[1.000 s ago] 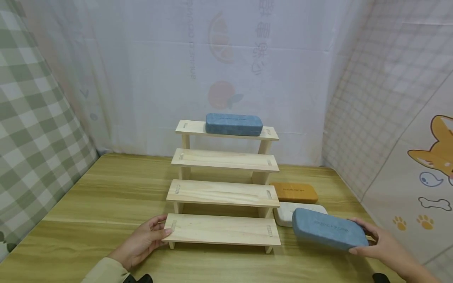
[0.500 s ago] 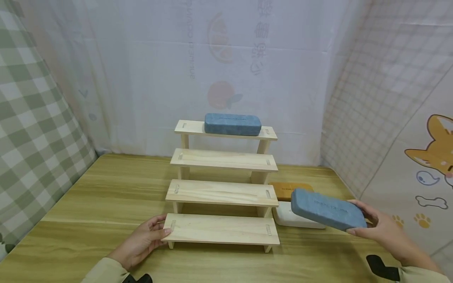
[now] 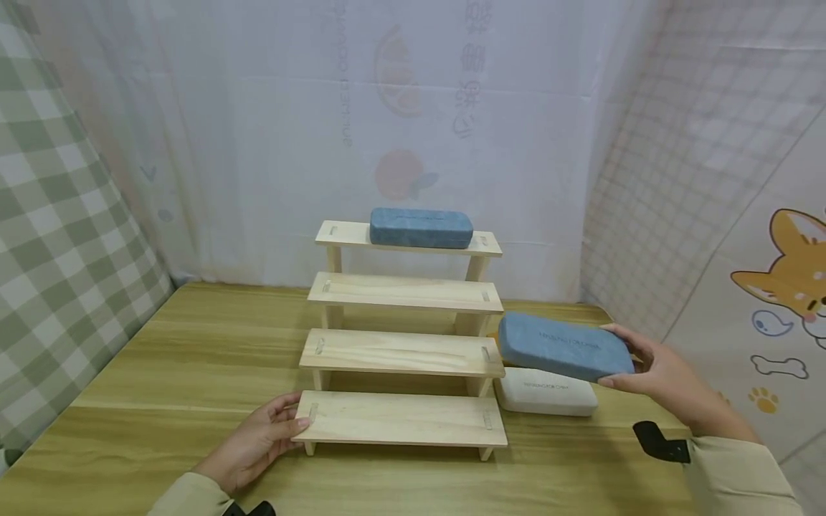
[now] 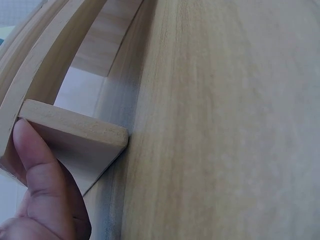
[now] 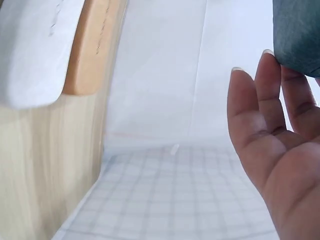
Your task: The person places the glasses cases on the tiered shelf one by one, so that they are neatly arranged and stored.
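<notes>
A blue glasses case (image 3: 564,347) is held at its right end by my right hand (image 3: 654,365), raised above the table and tilted, its left end near the rack's right side. In the right wrist view a dark corner of the case (image 5: 300,40) shows at the fingertips. My left hand (image 3: 261,438) grips the left end of the lowest step of a four-tier wooden display rack (image 3: 400,419), thumb on the board; the left wrist view shows a finger against the rack's leg (image 4: 85,130). Another blue glasses case (image 3: 421,228) lies on the top step.
A white glasses case (image 3: 547,392) lies on the table right of the rack. Behind it is an orange case (image 5: 92,50), mostly hidden by the held one in the head view. Cloth hangs behind and on both sides of the table (image 3: 213,344).
My right hand has lifted the blue glasses case and carried it left and away from me, over the white and orange cases. The left hand keeps its place on the rack.
</notes>
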`<state>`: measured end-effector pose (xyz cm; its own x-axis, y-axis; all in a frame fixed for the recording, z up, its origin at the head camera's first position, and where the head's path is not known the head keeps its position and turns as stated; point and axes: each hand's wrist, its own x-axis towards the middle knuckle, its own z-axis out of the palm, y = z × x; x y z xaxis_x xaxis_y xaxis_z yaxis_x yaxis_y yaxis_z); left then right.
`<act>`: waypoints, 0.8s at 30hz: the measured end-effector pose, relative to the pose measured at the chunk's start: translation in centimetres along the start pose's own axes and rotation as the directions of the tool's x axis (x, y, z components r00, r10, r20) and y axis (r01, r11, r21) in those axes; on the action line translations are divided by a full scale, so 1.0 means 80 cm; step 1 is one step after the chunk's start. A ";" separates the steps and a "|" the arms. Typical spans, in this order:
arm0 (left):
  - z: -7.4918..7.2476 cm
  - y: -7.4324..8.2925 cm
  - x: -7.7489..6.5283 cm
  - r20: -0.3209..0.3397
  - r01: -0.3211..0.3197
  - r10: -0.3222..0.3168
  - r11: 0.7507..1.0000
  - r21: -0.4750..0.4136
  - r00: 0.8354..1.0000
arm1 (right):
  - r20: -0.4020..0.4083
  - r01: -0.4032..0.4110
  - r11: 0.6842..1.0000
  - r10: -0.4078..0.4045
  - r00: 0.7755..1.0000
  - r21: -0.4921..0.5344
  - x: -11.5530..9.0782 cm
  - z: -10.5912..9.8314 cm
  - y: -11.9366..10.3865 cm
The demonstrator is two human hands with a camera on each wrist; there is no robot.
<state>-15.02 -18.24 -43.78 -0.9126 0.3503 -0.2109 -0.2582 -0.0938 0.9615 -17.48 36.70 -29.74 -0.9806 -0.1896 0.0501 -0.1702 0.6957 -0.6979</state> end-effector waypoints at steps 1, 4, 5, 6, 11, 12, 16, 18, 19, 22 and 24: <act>0.000 0.000 0.000 0.000 0.000 0.000 1.000 0.001 1.000 | 0.003 0.007 1.000 -0.007 1.000 0.007 0.003 0.001 -0.006; 0.000 0.000 0.000 0.002 0.002 -0.002 1.000 0.002 1.000 | 0.010 0.030 0.999 -0.030 1.000 0.033 0.012 0.004 -0.022; 0.000 0.000 0.000 0.003 0.004 -0.004 1.000 0.004 1.000 | 0.015 0.039 0.998 -0.040 0.999 0.045 0.016 0.006 -0.027; -0.001 0.000 0.000 0.004 0.006 -0.006 1.000 0.005 1.000 | 0.021 0.051 0.997 -0.052 0.998 0.056 0.020 0.007 -0.032; -0.002 -0.001 0.000 0.003 0.017 -0.017 1.000 0.007 1.000 | 0.026 0.076 0.996 -0.077 0.997 0.049 0.042 0.014 -0.055; -0.002 -0.001 0.000 0.002 0.016 -0.016 1.000 0.006 1.000 | 0.025 0.079 0.996 -0.080 0.996 0.036 0.047 0.015 -0.059; -0.001 0.000 -0.001 -0.003 0.014 -0.013 1.000 0.007 1.000 | 0.027 0.077 0.997 -0.078 0.997 0.019 0.064 0.020 -0.073; -0.001 0.000 -0.001 -0.005 0.013 -0.013 1.000 0.008 1.000 | 0.030 0.076 0.997 -0.077 0.997 0.023 0.073 0.023 -0.079; -0.001 0.000 -0.001 -0.005 0.013 -0.013 1.000 0.008 1.000 | 0.033 0.076 0.997 -0.077 0.996 0.029 0.078 0.025 -0.082; -0.001 0.000 -0.001 -0.002 0.012 -0.012 1.000 0.009 1.000 | 0.036 0.078 0.996 -0.080 0.996 0.050 0.092 0.032 -0.091; -0.001 0.000 -0.001 0.001 0.012 -0.012 1.000 0.010 1.000 | 0.037 0.085 0.994 -0.087 0.995 0.061 0.100 0.037 -0.096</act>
<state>-14.95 -18.35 -43.77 -0.9093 0.3522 -0.2219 -0.2657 -0.0808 0.9607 -23.74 27.80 -26.06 -0.9577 -0.2754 0.0840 -0.2464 0.6332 -0.7337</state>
